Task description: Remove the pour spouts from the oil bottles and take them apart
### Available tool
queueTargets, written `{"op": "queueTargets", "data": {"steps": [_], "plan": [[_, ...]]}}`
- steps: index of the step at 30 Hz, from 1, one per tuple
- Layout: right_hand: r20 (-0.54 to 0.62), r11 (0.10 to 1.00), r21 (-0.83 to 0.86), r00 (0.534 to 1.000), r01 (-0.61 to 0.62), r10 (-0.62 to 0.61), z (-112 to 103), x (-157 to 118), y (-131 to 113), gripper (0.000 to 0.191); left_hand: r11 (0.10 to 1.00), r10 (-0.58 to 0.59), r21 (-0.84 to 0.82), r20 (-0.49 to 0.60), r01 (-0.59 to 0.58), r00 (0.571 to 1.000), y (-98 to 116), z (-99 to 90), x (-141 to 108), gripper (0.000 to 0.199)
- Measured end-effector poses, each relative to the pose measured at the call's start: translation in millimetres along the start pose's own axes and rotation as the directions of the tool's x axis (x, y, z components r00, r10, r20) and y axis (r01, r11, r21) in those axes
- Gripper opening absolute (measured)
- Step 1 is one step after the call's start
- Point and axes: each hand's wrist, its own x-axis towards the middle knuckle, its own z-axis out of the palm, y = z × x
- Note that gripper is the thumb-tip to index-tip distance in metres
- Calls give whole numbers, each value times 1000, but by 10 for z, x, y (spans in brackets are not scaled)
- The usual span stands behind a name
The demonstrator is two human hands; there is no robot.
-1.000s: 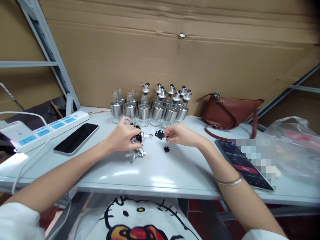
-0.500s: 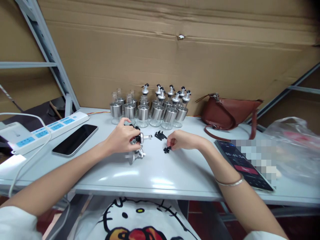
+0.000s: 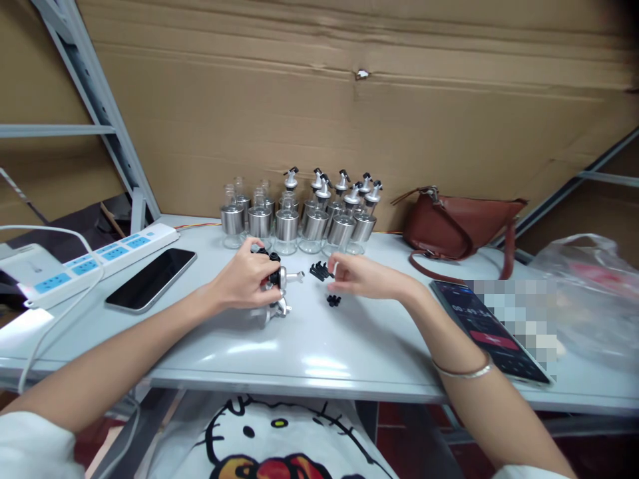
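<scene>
My left hand is curled around silver and black pour spouts lying in a cluster at the middle of the table. Their lower ends are partly hidden by my fingers. My right hand hovers with thumb and fingers parted, and nothing shows between them. Close to its fingertips lie a row of slim black lever pieces and, nearer me, a small clump of black caps. Behind both hands stand several glass bottles with steel sleeves; those on the right carry spouts, while the left ones have bare necks.
A phone and a white power strip lie on the left. To the right are a brown handbag, a tablet-like screen showing a timer and a clear plastic bag. A cardboard wall closes the back.
My right hand has lifted slightly away from the small black caps, and its fingers have parted. My left hand stays at the spouts.
</scene>
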Motion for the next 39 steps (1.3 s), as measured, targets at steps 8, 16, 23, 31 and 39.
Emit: {"op": "queueTargets", "data": {"steps": [8, 16, 23, 31, 39], "plan": [[-434, 824, -382, 706, 419, -560, 183, 16, -288, 43, 996, 42, -73, 12, -41, 999, 27, -7, -2, 13], [-357, 736, -543, 681, 405, -639, 241, 22, -356, 33, 993, 100, -61, 7, -100, 995, 54, 7, -11, 17], [-364, 731, -555, 674, 397, -643, 300, 49, -372, 25, 994, 106, 40, -148, -101, 983, 67, 18, 12, 19], [-330, 802, -477, 772, 359, -542, 383, 47, -453, 27, 987, 158, 61, -273, -147, 949, 111, 44, -16, 30], [-285, 939, 5, 900, 344, -329, 376, -17, -552, 30, 984, 177, 47, -268, -171, 947, 105, 99, -23, 38]]}}
